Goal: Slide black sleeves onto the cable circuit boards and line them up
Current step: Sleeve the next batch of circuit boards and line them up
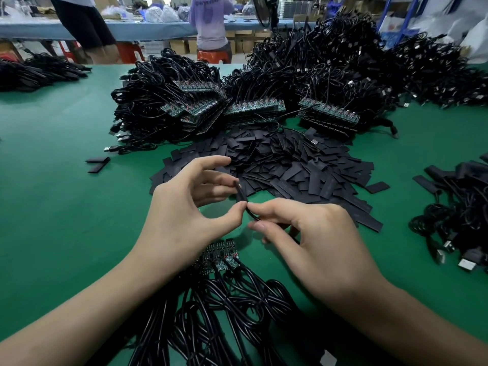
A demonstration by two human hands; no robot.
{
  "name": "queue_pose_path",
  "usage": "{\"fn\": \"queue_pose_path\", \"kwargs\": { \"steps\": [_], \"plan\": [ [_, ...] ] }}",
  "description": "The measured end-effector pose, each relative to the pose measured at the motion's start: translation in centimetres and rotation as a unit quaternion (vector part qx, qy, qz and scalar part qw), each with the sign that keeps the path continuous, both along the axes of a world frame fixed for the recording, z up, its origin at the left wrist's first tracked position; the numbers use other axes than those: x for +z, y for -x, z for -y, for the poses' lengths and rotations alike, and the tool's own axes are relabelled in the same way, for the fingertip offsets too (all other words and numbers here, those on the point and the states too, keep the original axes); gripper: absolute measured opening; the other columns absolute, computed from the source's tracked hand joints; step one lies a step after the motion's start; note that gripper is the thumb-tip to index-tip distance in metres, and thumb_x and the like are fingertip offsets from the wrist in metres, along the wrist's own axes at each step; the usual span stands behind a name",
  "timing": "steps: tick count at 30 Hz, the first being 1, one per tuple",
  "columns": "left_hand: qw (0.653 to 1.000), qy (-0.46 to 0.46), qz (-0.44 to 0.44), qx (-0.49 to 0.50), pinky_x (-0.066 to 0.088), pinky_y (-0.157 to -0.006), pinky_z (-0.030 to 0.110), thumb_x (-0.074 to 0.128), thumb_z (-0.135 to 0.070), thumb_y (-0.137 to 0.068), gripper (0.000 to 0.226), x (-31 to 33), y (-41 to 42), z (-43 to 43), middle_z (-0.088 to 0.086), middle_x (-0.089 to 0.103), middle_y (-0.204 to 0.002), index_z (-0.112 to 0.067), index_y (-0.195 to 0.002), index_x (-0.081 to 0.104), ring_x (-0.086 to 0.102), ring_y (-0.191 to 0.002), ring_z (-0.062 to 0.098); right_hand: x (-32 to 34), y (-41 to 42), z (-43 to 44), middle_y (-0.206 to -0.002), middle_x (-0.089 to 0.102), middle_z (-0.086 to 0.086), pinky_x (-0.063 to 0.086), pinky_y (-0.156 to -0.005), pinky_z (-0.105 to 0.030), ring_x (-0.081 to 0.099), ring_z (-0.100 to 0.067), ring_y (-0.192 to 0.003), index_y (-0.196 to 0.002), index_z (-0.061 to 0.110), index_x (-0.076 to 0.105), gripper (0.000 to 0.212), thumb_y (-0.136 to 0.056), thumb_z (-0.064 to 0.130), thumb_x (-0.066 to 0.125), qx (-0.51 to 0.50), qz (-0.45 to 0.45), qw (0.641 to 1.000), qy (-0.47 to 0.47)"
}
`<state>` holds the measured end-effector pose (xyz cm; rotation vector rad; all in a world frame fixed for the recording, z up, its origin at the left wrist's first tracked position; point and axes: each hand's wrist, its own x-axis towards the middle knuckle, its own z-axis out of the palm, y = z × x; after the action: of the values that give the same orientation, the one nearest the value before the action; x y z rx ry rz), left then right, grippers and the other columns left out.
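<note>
On the green counter (66, 207), the left hand (184, 207) and right hand (319, 233) meet, each grip pinching one flat black sleeve (240, 194) at centre; cabled green circuit boards (221, 256) lie at six o'clock, loose sleeves (290, 165) at twelve.

Green table (66, 220), red stools (212, 56) (beyond it), boxes (179, 46)

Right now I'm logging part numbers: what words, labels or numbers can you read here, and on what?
No text reads clearly.
White marks on the right circuit board stack: too small.
Print on the purple hoodie back: blurred.
Faint print on loose black sleeves: unreadable.
</note>
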<state>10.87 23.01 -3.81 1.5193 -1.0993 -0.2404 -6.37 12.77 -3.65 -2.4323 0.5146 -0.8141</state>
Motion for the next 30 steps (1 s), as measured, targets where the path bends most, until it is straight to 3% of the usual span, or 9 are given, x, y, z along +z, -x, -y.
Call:
{"fn": "queue_pose_path", "kwargs": {
  "steps": [7,10,13,17,21,23,25,27,30],
  "plan": [
    [1.0,-0.021,0.019,0.005,0.057,-0.094,0.029,0.09,-0.017,-0.074,0.06,0.3,-0.2,-0.1,-0.01,0.077,-0.103,-0.028,-0.126,0.062,0.074,-0.099,0.008,0.1,-0.1,0.1,-0.091,0.076,0.023,0.059,-0.075,-0.034,0.072,0.002,-0.081,-0.119,0.032,0.074,0.026,-0.096,0.037,0.064,-0.006,0.007,1.0,-0.01],
    [0.997,-0.068,0.043,-0.009,0.056,-0.086,0.024,0.082,-0.041,-0.073,0.049,1.1,-0.9,-0.5,-0.015,0.076,-0.101,-0.031,-0.119,0.069,0.072,-0.092,0.0,0.7,0.3,1.5,-0.082,0.075,0.024,0.06,-0.068,-0.034,0.07,0.001,-0.067,-0.113,0.033,0.076,0.019,-0.096,0.03,0.069,-0.045,0.034,0.998,-0.038],
    [0.958,-0.219,0.179,-0.039,0.048,-0.069,0.011,0.072,-0.07,-0.066,0.046,2.2,-2.4,-1.6,-0.026,0.07,-0.092,-0.039,-0.099,0.077,0.065,-0.085,-0.005,2.1,1.7,4.5,-0.076,0.074,0.022,0.059,-0.063,-0.033,0.066,0.002,-0.059,-0.11,0.034,0.077,0.018,-0.095,0.026,0.07,-0.14,0.034,0.989,0.009],
    [0.898,-0.342,0.25,-0.12,0.051,-0.072,0.017,0.067,-0.088,-0.062,0.051,3.1,-3.6,-2.3,-0.024,0.067,-0.091,-0.045,-0.088,0.074,0.066,-0.087,0.0,3.3,4.7,10.1,-0.078,0.075,0.012,0.059,-0.065,-0.04,0.069,-0.02,-0.067,-0.109,0.032,0.075,0.016,-0.096,0.031,0.065,-0.309,-0.048,0.942,0.125],
    [0.895,-0.353,0.228,-0.153,0.047,-0.08,0.016,0.077,-0.079,-0.058,0.049,3.0,-3.5,-2.4,-0.022,0.067,-0.096,-0.045,-0.093,0.07,0.064,-0.094,0.002,3.3,7.9,15.2,-0.092,0.075,-0.01,0.059,-0.076,-0.048,0.069,-0.035,-0.087,-0.108,0.022,0.073,0.016,-0.093,0.029,0.071,-0.409,-0.204,0.884,0.096],
    [0.907,-0.344,0.184,-0.16,0.046,-0.072,0.011,0.085,-0.063,-0.061,0.041,2.9,-3.4,-2.3,-0.02,0.068,-0.091,-0.041,-0.092,0.069,0.064,-0.084,0.001,3.4,8.2,15.6,-0.108,0.071,-0.019,0.056,-0.088,-0.052,0.063,-0.041,-0.106,-0.111,0.017,0.072,0.025,-0.091,0.03,0.075,-0.419,-0.241,0.871,0.093],
    [0.916,-0.336,0.11,-0.19,0.045,-0.066,0.01,0.089,-0.045,-0.067,0.032,2.9,-3.1,-2.2,-0.015,0.066,-0.08,-0.035,-0.089,0.068,0.06,-0.07,0.0,3.6,6.9,13.8,-0.112,0.067,-0.018,0.053,-0.091,-0.05,0.06,-0.04,-0.109,-0.108,0.017,0.072,0.024,-0.091,0.032,0.072,-0.379,-0.188,0.897,0.128],
    [0.921,-0.317,0.019,-0.224,0.046,-0.066,0.013,0.09,-0.028,-0.069,0.027,3.2,-2.8,-2.1,-0.012,0.063,-0.074,-0.029,-0.087,0.07,0.057,-0.068,0.003,3.8,4.8,10.2,-0.1,0.068,-0.001,0.049,-0.083,-0.039,0.062,-0.024,-0.096,-0.097,0.025,0.073,0.013,-0.091,0.035,0.067,-0.26,-0.093,0.954,0.117],
    [0.932,-0.281,-0.039,-0.226,0.049,-0.066,0.014,0.089,-0.017,-0.068,0.024,3.2,-2.4,-1.9,-0.009,0.064,-0.072,-0.023,-0.085,0.072,0.058,-0.068,0.008,2.8,1.3,4.1,-0.084,0.07,0.015,0.049,-0.075,-0.027,0.063,-0.001,-0.082,-0.085,0.029,0.072,0.022,-0.09,0.047,0.06,-0.053,-0.075,0.994,-0.054]
  ]
}}
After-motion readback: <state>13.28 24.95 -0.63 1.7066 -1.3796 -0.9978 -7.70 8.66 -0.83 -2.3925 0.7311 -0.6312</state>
